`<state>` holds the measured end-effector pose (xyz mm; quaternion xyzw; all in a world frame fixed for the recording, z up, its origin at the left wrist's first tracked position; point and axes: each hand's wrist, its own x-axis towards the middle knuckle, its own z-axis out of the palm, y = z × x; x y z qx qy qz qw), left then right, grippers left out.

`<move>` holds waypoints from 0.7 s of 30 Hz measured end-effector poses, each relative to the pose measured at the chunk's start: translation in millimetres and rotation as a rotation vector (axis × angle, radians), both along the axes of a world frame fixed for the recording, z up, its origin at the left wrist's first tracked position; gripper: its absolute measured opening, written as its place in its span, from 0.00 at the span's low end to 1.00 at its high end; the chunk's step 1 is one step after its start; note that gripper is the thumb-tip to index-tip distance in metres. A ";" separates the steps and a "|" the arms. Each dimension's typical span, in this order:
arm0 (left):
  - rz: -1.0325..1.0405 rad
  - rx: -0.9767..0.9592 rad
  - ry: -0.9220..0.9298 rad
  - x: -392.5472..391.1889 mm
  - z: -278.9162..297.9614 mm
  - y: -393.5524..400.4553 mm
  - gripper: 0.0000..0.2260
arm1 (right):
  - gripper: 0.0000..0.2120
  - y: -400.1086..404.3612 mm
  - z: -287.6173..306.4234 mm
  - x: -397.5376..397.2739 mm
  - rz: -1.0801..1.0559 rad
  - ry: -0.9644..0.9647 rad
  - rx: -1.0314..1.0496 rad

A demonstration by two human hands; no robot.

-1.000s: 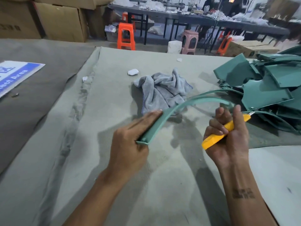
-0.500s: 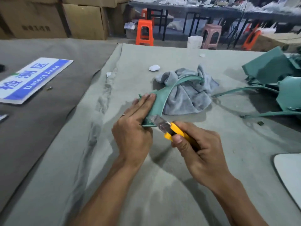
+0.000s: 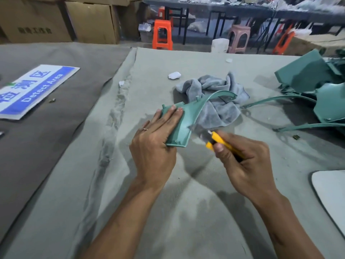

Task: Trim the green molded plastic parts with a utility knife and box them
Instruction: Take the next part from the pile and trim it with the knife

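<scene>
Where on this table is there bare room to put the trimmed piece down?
Bare cloth lies between the sign and the left hand, and near the forearms. It is crowded on the right: the rag and the parts pile.

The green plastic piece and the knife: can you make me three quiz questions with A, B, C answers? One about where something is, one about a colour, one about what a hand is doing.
1. Where does the grey cloth lie?
A. Behind the green part, under its curved end
B. On the blue sign
C. On a cardboard box

2. What colour is the utility knife handle?
A. Red
B. Yellow
C. White

3. What is the left hand doing?
A. Resting flat on the table, away from the part
B. Waving in the air
C. Holding the green part, fingers straight along it

Answers: 1 A, the curved arm arches over the cloth. 2 B, yellow shows beyond the right hand. 3 C, the fingers lie on the part's flat face.
</scene>
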<state>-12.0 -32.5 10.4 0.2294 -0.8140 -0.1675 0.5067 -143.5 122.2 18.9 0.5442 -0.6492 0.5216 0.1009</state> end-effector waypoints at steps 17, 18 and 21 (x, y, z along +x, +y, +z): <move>-0.115 -0.049 0.059 -1.5 -5.6 -4.1 0.25 | 0.12 13.8 -4.8 -25.5 -0.093 0.079 -0.120; -0.117 -0.051 0.057 -1.6 -5.7 -3.0 0.25 | 0.11 15.4 -2.7 -22.4 -0.001 0.076 -0.108; -0.128 -0.098 0.044 -1.1 -5.5 -4.1 0.22 | 0.10 9.6 -1.3 -12.7 0.059 0.092 -0.033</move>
